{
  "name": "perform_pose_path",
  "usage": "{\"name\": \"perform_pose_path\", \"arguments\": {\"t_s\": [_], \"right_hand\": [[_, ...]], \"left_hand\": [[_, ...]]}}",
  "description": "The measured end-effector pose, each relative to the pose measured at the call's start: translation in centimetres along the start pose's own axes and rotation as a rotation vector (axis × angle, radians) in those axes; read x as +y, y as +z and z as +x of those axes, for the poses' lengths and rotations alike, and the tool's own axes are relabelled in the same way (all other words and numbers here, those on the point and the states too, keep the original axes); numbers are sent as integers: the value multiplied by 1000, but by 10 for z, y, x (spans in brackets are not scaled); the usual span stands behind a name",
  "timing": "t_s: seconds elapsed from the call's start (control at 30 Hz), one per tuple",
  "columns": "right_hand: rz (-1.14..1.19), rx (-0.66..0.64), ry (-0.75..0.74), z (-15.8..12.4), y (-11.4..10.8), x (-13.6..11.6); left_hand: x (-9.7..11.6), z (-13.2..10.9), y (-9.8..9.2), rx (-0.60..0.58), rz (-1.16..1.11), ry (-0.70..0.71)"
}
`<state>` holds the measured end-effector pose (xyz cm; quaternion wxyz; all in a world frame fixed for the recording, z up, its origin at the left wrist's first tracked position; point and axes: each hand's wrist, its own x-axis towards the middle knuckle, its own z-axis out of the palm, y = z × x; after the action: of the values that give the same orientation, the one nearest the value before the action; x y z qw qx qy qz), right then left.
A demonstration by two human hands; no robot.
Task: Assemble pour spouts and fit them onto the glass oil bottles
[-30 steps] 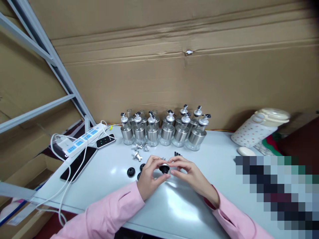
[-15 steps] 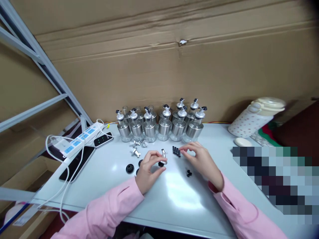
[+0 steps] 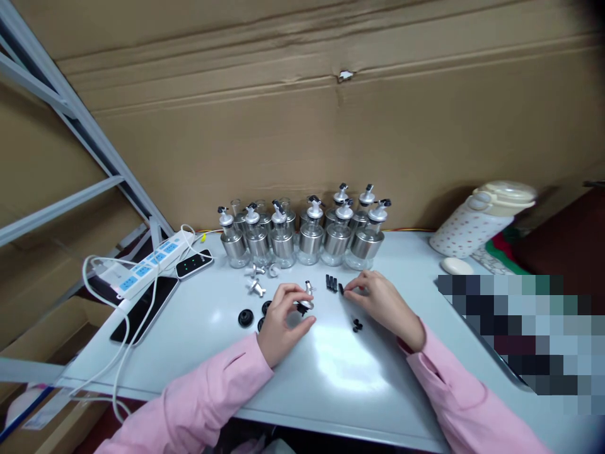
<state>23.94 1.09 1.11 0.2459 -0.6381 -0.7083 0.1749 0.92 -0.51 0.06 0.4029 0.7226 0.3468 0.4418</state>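
Observation:
My left hand point(image 3: 286, 318) is closed around a silver bottle pourer top point(image 3: 308, 296) with a black stopper underneath, its spout pointing up. Between the thumb and fingertips of my right hand point(image 3: 378, 299) is a small black flip cap point(image 3: 341, 289), held at the table surface. Beside it lies a short row of matching black caps point(image 3: 331, 283). Small black parts point(image 3: 358, 325) lie in a cluster below my right hand. Black round stoppers point(image 3: 246, 318) rest left of my left hand, some partly hidden by it. Loose silver pourer tops point(image 3: 256, 288) lie farther back.
Several glass bottles with metal bands point(image 3: 311, 241) stand along the cardboard wall point(image 3: 265, 145), many topped with pourers. At left are a power strip point(image 3: 151, 265), cables, a phone point(image 3: 142, 312) and a small black device point(image 3: 194, 263). A dotted flask point(image 3: 472, 224) and white oval object point(image 3: 456, 266) are at right.
My right hand has drawn one black cap slightly away from the row, to the right. The pourer top in my left hand has tilted a little.

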Motion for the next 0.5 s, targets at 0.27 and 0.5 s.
{"name": "perform_pose_path", "arguments": {"t_s": [0.27,0.5], "right_hand": [[772,-639,-113,-12,-15,-26],[844,-625,-89,-12,-10,-28]], "left_hand": [[1,-1,3,-96,-80,18],[3,-1,2,-132,-86,103]]}}
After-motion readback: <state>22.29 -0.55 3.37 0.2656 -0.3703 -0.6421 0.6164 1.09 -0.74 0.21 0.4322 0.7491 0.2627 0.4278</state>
